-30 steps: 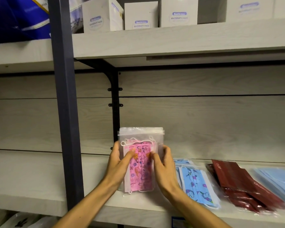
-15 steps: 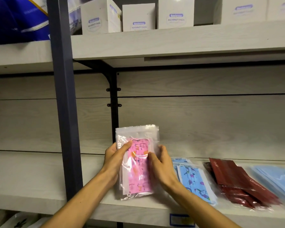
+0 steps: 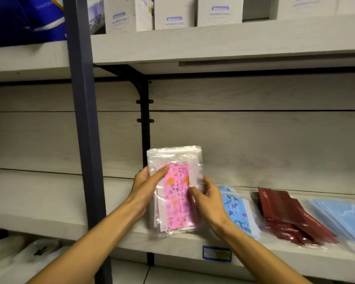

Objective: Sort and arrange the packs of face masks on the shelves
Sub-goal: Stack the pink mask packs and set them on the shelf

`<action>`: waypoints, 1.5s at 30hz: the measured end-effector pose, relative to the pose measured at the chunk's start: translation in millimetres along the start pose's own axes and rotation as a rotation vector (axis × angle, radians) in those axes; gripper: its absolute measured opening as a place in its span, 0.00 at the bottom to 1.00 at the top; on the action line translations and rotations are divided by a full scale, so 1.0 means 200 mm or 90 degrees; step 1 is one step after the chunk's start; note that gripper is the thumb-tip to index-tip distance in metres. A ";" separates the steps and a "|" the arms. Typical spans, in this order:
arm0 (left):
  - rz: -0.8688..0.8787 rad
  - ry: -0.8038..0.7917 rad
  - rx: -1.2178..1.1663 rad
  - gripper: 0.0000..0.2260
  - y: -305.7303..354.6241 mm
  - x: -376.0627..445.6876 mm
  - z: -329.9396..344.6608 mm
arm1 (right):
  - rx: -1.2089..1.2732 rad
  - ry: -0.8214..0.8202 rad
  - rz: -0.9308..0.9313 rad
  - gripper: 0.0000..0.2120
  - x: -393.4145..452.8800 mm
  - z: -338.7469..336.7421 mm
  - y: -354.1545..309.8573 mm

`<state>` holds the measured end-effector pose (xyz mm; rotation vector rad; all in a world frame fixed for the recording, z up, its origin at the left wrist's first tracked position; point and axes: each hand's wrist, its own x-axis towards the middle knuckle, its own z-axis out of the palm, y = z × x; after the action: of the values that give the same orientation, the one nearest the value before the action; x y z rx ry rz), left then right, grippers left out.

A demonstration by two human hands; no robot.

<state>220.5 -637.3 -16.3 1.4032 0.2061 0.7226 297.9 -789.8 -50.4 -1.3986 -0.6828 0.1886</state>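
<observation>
A stack of clear packs with pink patterned face masks (image 3: 175, 193) stands upright on the middle shelf (image 3: 49, 203). My left hand (image 3: 147, 186) grips its left edge, thumb across the front. My right hand (image 3: 206, 198) holds its right edge, thumb pressed on the pink mask. To the right lie blue flowered mask packs (image 3: 237, 212), then dark red packs (image 3: 285, 214), then plain light blue packs (image 3: 340, 218), all flat on the same shelf.
A dark metal upright post (image 3: 84, 130) stands just left of my hands. White maternity-pad boxes (image 3: 173, 14) line the upper shelf (image 3: 223, 41). A blue price label (image 3: 216, 253) sits on the shelf's front edge. White bags (image 3: 19, 255) lie below left.
The pink stack has tilted slightly and its packs are less squared up. My left thumb has slid higher on the front, and my right hand has shifted further up the right edge.
</observation>
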 end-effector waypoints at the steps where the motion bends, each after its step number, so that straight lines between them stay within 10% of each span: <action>1: 0.016 -0.006 0.025 0.11 0.02 -0.03 -0.01 | -0.019 0.016 -0.030 0.07 -0.01 0.00 0.01; 15: 0.280 -0.061 0.308 0.12 0.14 -0.54 -0.57 | -0.155 0.073 -0.217 0.03 -0.51 0.50 0.02; 30: -0.101 0.113 0.198 0.08 0.27 -0.37 -1.78 | -0.090 -0.098 0.048 0.20 -0.48 1.73 0.02; 37: -0.165 0.083 0.193 0.08 0.38 -0.11 -2.13 | -0.137 -0.082 0.115 0.18 -0.07 2.08 0.02; 45: -0.150 0.334 0.032 0.12 0.36 0.38 -2.54 | -0.014 -0.172 0.187 0.24 0.35 2.43 0.13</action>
<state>-17.4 -177.1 -22.7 1.1868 0.7923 0.8800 95.7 -341.2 -43.3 -1.5065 -0.6987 0.6111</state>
